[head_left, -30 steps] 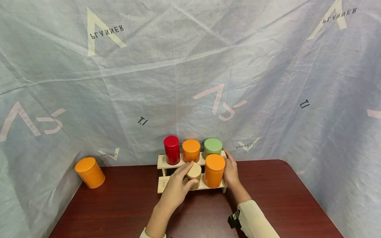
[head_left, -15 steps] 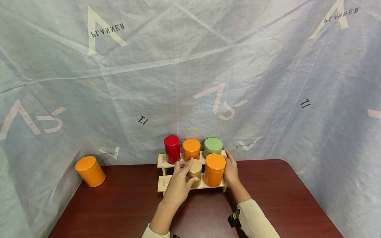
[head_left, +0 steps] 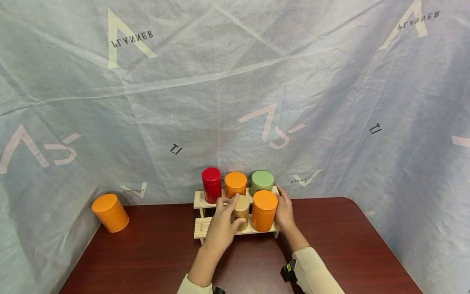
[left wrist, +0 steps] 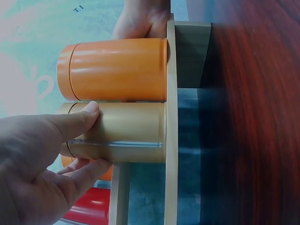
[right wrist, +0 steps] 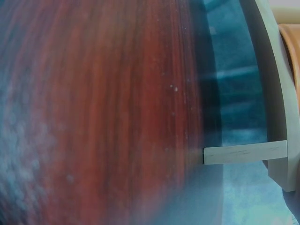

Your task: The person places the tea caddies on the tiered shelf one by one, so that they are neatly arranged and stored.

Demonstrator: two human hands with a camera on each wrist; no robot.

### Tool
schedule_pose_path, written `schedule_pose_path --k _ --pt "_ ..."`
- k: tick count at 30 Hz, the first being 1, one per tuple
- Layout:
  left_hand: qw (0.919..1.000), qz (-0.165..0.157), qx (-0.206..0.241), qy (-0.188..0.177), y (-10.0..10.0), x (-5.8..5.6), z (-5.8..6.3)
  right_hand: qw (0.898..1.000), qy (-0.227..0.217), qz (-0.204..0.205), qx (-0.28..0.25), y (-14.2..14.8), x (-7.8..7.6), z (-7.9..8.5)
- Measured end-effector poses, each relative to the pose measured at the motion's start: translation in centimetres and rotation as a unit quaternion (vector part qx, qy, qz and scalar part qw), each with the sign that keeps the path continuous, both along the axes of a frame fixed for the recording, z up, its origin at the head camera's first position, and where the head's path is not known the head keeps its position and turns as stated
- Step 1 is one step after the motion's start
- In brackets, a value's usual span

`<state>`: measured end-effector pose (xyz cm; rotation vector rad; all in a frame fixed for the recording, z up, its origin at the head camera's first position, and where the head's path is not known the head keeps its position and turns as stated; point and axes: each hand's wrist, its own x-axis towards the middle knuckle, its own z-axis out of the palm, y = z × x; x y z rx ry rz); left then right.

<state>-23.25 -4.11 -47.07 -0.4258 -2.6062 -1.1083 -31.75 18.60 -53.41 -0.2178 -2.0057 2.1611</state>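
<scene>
My left hand (head_left: 220, 228) pinches a gold canister (head_left: 241, 212) between thumb and fingers near its lid. The canister stands upright on the lower tier of a two-tier wooden rack (head_left: 203, 229); in the left wrist view its base meets the board. Just right of it stands a tall orange canister (head_left: 264, 211). My right hand (head_left: 285, 210) holds the rack's right end, partly hidden behind the orange canister. On the upper tier are a red canister (head_left: 211, 185), a shorter orange canister (head_left: 236, 183) and a green canister (head_left: 262, 180).
Another orange canister (head_left: 111, 213) leans at the table's far left, by the grey cloth (head_left: 147, 122) that hangs behind and at both sides. The rack stands near the back edge of the dark red-brown table (head_left: 147, 249).
The left hand and the gold canister have shifted slightly right and back along the lower tier, closer to the tall orange canister. The right hand has stayed in place.
</scene>
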Motion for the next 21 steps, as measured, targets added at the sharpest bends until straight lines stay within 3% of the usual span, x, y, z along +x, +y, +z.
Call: schedule_pose_path --k 21 --pt "0.9999 0.004 -0.001 0.011 0.19 0.36 -0.32 1.0 0.007 -0.002 0.016 0.08 0.18 0.03"
